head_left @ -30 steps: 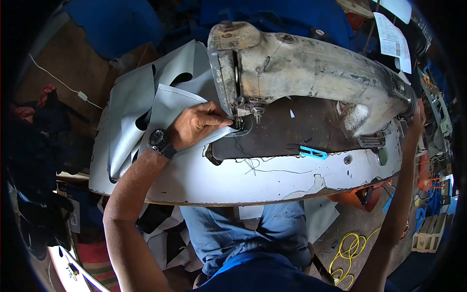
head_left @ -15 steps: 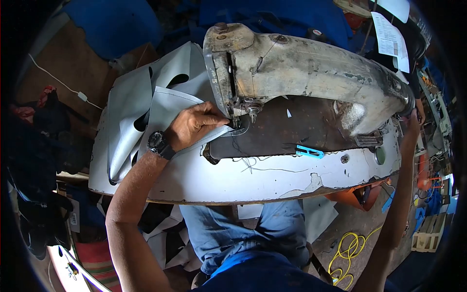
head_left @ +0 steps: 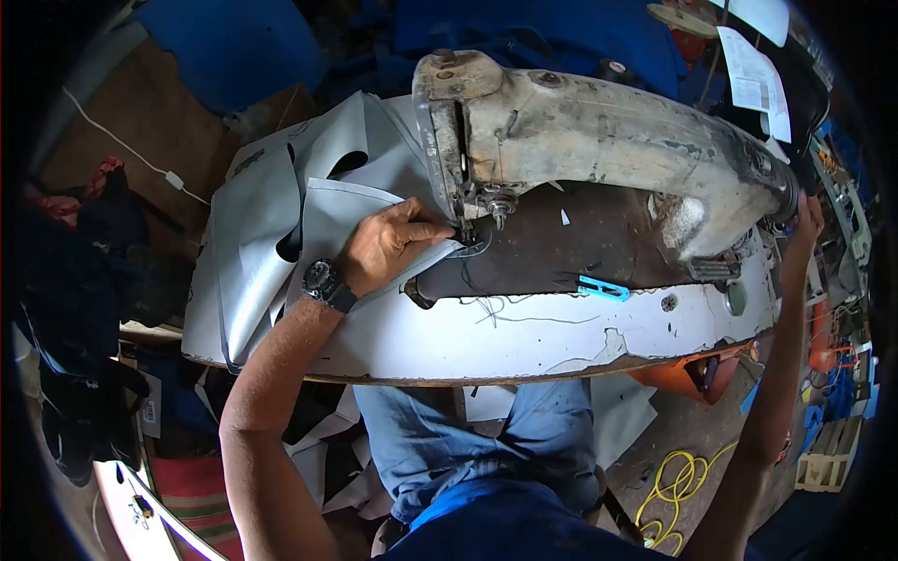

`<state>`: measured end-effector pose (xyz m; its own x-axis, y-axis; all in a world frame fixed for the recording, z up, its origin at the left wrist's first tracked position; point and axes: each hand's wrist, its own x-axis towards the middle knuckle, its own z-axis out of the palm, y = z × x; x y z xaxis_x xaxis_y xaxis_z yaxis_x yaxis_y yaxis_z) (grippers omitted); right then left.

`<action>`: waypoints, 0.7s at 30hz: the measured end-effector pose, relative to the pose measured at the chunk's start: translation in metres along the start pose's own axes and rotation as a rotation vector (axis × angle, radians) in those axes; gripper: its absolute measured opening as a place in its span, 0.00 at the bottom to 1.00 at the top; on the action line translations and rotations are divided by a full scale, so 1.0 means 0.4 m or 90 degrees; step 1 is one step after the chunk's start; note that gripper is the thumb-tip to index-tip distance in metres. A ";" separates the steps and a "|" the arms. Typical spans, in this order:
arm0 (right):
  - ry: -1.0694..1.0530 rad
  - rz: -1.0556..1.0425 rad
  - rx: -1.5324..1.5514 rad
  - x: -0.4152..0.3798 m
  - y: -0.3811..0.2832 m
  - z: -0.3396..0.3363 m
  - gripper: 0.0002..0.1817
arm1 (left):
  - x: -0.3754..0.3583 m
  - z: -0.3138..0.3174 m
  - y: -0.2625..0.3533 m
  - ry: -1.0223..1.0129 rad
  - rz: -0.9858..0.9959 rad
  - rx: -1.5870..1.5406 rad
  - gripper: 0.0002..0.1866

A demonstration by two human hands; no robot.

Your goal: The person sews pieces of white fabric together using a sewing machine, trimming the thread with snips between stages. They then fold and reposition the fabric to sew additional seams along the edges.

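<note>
An old, worn sewing machine (head_left: 599, 122) stands on a white-topped table. My left hand (head_left: 391, 245), with a black watch on its wrist, pinches the edge of a grey sheet of material (head_left: 341, 210) right beside the needle and presser foot (head_left: 468, 224). Stitching runs along the sheet's border. Further left the sheet is folded over in loops. At the far right end of the machine, my right hand (head_left: 810, 217) grips the handwheel (head_left: 789, 201); part of its fingers is hidden.
Light-blue thread snips (head_left: 603, 288) lie on the machine bed, with loose dark thread (head_left: 524, 316) on the white tabletop (head_left: 449, 351) near them. An orange container (head_left: 687, 376) sits under the table edge. A yellow cable (head_left: 678, 486) coils on the floor.
The whole view has shifted slightly, so the machine and table appear a little further right. My left hand stays on the sheet by the needle, and my right hand remains at the handwheel.
</note>
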<state>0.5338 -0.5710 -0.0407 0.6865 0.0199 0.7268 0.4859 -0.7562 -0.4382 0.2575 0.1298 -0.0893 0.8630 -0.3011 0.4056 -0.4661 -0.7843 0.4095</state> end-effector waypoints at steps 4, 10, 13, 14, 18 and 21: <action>-0.093 0.214 0.096 0.134 -0.208 0.009 0.29 | 0.002 -0.001 0.008 0.001 0.000 0.022 0.11; 0.053 0.050 0.068 -0.034 -0.103 0.024 0.32 | -0.002 0.007 0.003 0.015 0.003 -0.012 0.10; -0.068 0.024 -0.035 0.102 -0.117 -0.016 0.30 | -0.002 0.005 0.010 0.025 0.007 0.019 0.10; -0.109 0.020 -0.069 0.127 -0.120 -0.028 0.29 | -0.003 0.003 0.013 0.018 -0.002 0.023 0.10; -0.067 0.065 0.049 0.089 -0.121 0.004 0.28 | -0.003 0.005 0.023 0.010 -0.035 0.037 0.10; 0.101 0.094 0.195 -0.044 -0.093 0.036 0.28 | -0.007 0.006 0.026 0.027 -0.033 0.045 0.09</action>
<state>0.5113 -0.5337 -0.0449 0.6805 -0.1940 0.7065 0.5441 -0.5120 -0.6647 0.2508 0.1210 -0.0882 0.8759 -0.2375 0.4199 -0.4052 -0.8346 0.3732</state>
